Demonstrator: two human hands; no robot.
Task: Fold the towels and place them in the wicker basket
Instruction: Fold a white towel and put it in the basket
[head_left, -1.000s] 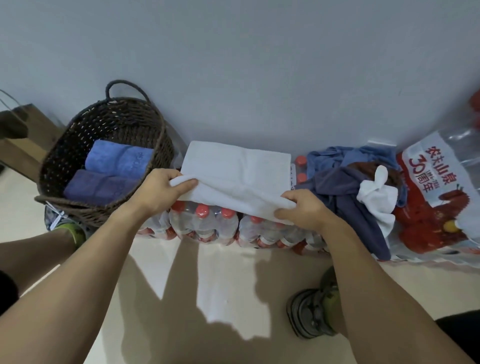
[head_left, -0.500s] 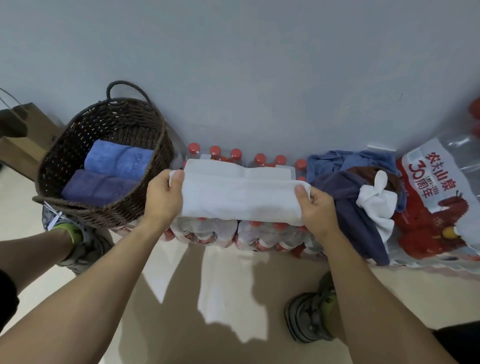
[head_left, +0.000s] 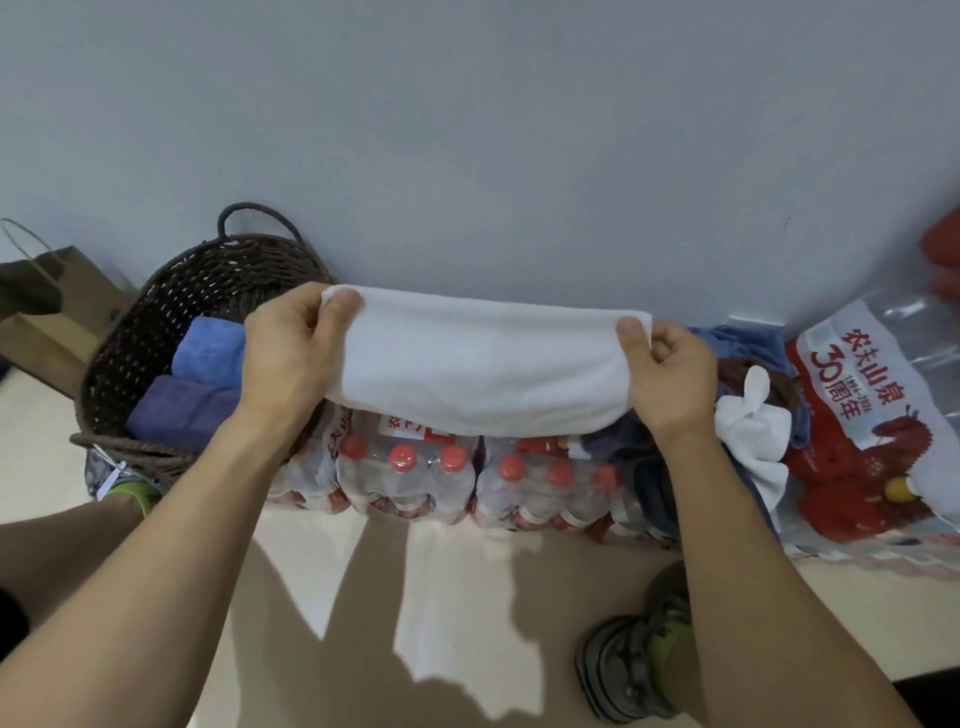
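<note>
The white towel, folded into a long band, is held up in the air in front of the wall, above the packs of water bottles. Its lower edge hides the back rows of bottles, and its two ends disappear into the hands, so how many layers it has cannot be told.

The left hand pinches the towel's left end, thumb on the near face and fingers curled behind (those fingers are hidden by the cloth). The right hand pinches the right end the same way, thumb on top and fingers curled.

Just left of the left hand stands the wicker basket, its near rim partly covered by the left forearm. Inside it lie a light blue folded towel and a darker purple-blue one, touching each other.

To the right, behind the right wrist, is a heap of unfolded cloths, blue, brown, dark and one knotted white piece; much of it is hidden by the hand. Beyond it lies a plastic-wrapped pack with red print, cut off at the frame edge. A brown paper bag sits at the far left, also cut off. A shoe shows on the floor below.
</note>
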